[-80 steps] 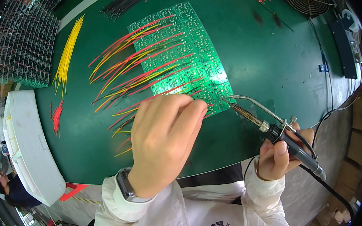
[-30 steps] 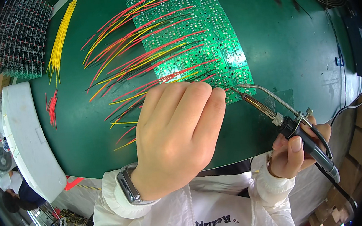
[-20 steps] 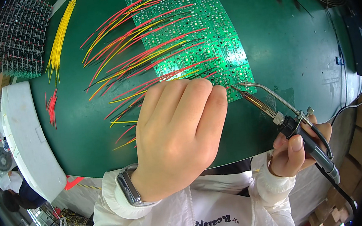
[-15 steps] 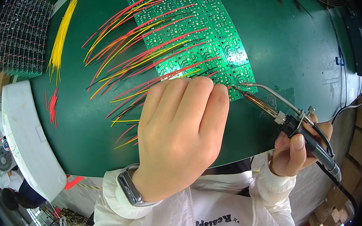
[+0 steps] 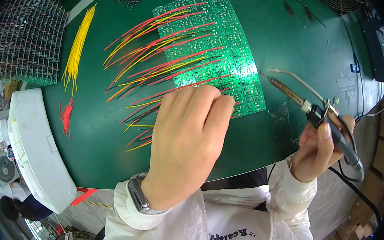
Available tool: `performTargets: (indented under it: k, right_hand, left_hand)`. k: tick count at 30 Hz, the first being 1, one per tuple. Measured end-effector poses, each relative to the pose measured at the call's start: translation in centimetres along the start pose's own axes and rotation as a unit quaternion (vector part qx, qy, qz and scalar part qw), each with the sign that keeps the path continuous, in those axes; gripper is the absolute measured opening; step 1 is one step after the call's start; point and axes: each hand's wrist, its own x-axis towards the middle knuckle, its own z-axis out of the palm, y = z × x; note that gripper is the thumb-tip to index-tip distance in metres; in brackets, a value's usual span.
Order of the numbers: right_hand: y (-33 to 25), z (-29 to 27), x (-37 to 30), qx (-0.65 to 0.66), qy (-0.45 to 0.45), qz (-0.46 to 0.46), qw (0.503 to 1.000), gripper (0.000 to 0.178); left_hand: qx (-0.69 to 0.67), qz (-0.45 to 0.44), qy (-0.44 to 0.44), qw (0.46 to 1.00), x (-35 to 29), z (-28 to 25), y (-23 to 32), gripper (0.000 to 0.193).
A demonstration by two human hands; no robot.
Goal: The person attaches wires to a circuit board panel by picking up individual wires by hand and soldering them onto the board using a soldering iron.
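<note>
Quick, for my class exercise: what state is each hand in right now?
Left hand: fingers curled by the circuit board; the grip is hidden, so whether it holds anything cannot be told.
Right hand: closed, holding the soldering iron.

Dark lettering (image 5: 231,235) plus small star mark (image 5: 252,235) on white shirt (image 5: 243,219), lower middle of frame; upside down, one end hidden by jacket (image 5: 184,232).

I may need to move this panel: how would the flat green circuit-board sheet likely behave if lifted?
The flat green circuit-board sheet looks thin, so it is probably light; lying flat, it seems fairly stiff. The slim red, yellow and black wires trailing past its left edge curve gently, so they would likely flex and sway.
</note>
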Motion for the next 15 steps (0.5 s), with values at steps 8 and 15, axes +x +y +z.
performTargets:
  k: [8,15]
  right_hand:
    - [-2.8,3.9,6.5,0.08,-0.038,0.056,0.994,0.023]
    - [-2.0,7.4,12.0,0.164,-0.144,0.053,0.974,0.02]
  left_hand:
    - [-0.022,0.005,-0.004,1.0,-0.6,-0.4,-0.1,0.02]
    - [-0.061,0.012,-0.005,0.998,-1.1,-2.0,0.1,0.019]
